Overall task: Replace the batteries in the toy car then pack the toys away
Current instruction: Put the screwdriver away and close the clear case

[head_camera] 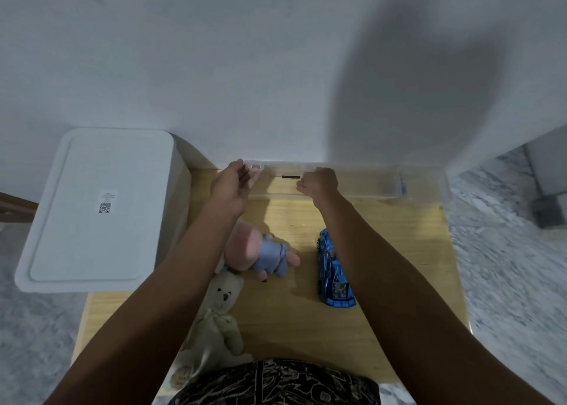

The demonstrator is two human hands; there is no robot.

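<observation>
A clear plastic box (368, 177) lies along the table's far edge against the wall. My left hand (234, 183) grips its left end near a corner clip. My right hand (319, 183) is closed on the box's front rim near the middle. A small dark item (290, 176) lies inside the box between my hands. The blue toy car (333, 269) stands on the wooden table (399, 251) under my right forearm. A pink plush in blue clothes (260, 252) lies left of the car. The white teddy bear (219, 309) rests partly under my left forearm.
A white lidded storage bin (98, 208) stands on the floor left of the table. A blue-and-white item (402, 187) sits at the clear box's right end. White wall rises right behind the table. Marbled floor surrounds it.
</observation>
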